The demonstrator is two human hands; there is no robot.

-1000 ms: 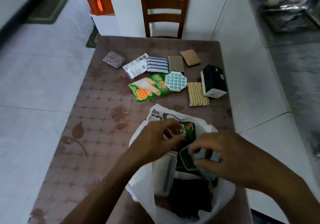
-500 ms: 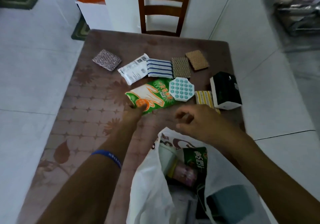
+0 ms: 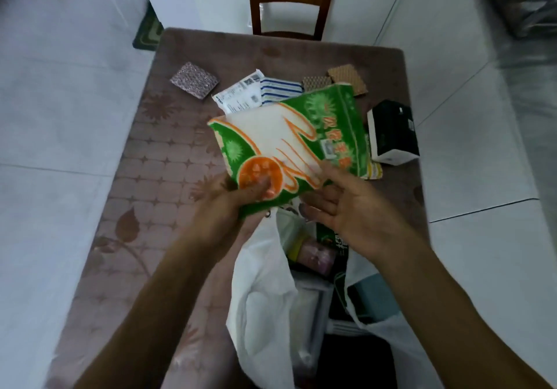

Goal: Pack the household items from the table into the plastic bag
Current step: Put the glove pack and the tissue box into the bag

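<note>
While my left hand [image 3: 238,205] grips the green packet [image 3: 289,141] by its near corner above the bag [image 3: 265,292], my right hand [image 3: 346,208] touches its near edge with fingers relaxed.

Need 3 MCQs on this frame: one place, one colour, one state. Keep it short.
1. Where is the glove packet?
A. flat on the table
B. lifted above the plastic bag
C. on the chair

2. Main colours of the box at the table's right edge?
A. red and yellow
B. black and white
C. blue and grey

3. What is the left hand doing?
A. gripping the packet's near corner
B. resting flat on the table
C. holding the box

Answers: B, it hangs over the bag mouth; B, dark top with a white base; A, thumb pressed on the orange circle.
</note>
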